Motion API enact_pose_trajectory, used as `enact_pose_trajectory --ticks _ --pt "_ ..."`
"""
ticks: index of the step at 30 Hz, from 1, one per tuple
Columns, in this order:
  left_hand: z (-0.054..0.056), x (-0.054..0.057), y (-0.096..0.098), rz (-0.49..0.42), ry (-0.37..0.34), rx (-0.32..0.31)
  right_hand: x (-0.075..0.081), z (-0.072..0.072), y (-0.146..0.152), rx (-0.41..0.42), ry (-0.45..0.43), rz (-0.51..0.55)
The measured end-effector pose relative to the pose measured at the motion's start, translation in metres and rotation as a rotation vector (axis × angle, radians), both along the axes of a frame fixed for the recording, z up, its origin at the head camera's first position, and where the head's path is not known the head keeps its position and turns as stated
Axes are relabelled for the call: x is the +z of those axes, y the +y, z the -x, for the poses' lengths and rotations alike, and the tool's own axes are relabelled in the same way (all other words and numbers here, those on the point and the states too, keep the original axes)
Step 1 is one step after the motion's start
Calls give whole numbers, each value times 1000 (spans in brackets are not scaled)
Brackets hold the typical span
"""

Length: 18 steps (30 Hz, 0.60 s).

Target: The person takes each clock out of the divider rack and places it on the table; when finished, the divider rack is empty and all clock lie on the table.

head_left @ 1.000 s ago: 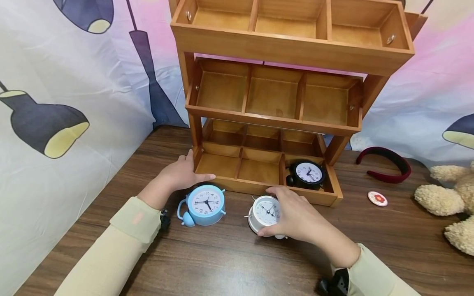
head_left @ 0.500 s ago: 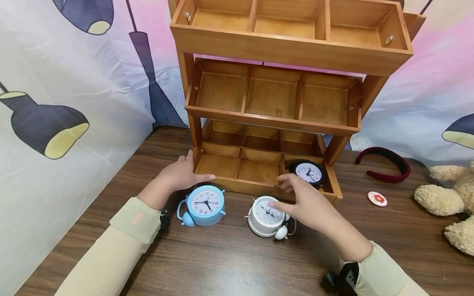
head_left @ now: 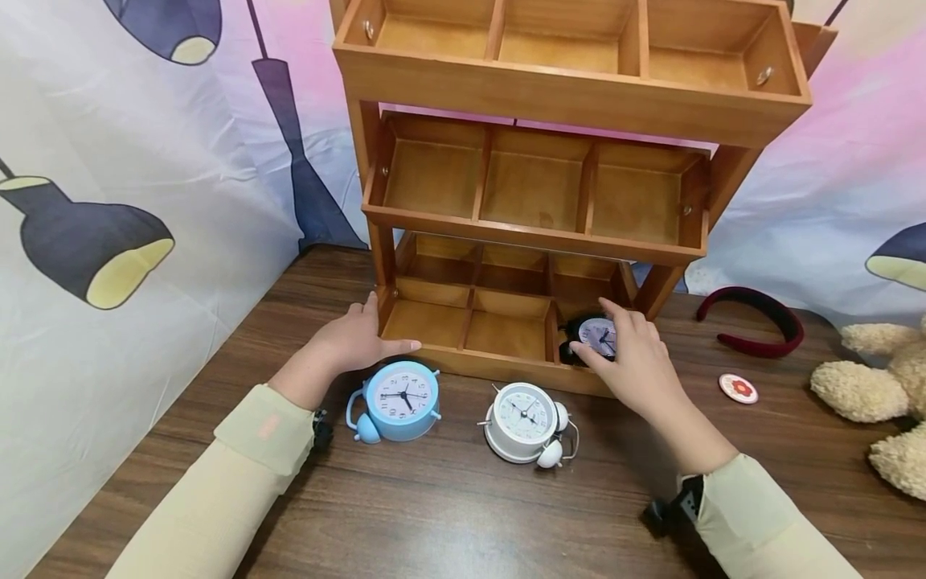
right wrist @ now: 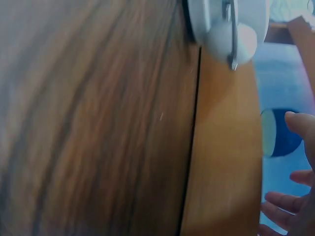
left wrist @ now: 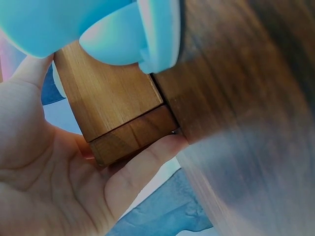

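Note:
My left hand [head_left: 347, 336] rests against the front left corner of a wooden tiered shelf [head_left: 506, 366], thumb along the front rim and fingers at the side. The left wrist view shows that hand [left wrist: 64, 162] with fairly straight fingers touching the wood. A light blue alarm clock [head_left: 403, 400] lies face up beside it. My right hand [head_left: 637, 362] is over the black alarm clock [head_left: 595, 334] in the bottom right compartment, thumb and fingers spread; contact is unclear. A white twin-bell alarm clock [head_left: 522, 418] lies face up in front of the shelf.
A dark red headband [head_left: 767, 322] and a round flower badge [head_left: 739, 388] lie to the right of the shelf. A plush bear [head_left: 868, 390] sits at the right edge. Patterned cloth [head_left: 217, 145] hangs behind the brown table [head_left: 448, 515].
My right hand has left the white clock and moved right and forward to the black clock. The white clock stays on the table. My left hand has not moved.

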<state>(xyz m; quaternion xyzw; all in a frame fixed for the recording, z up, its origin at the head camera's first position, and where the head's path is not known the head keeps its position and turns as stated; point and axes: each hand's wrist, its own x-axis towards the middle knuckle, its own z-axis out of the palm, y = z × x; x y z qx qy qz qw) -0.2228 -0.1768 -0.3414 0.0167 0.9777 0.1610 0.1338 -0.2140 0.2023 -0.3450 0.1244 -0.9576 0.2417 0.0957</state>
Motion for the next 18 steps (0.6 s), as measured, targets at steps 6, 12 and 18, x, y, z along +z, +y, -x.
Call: enact_pose_trajectory --ticks 6,12,18 --pt "0 1 0 -5 -3 0 -3 13 12 -63 -58 -69" --pt "-1 1 1 -4 9 -2 -8 23 19 -99 -96 -132" --pt "-1 0 0 -8 14 2 -8 28 20 -100 -124 -168"
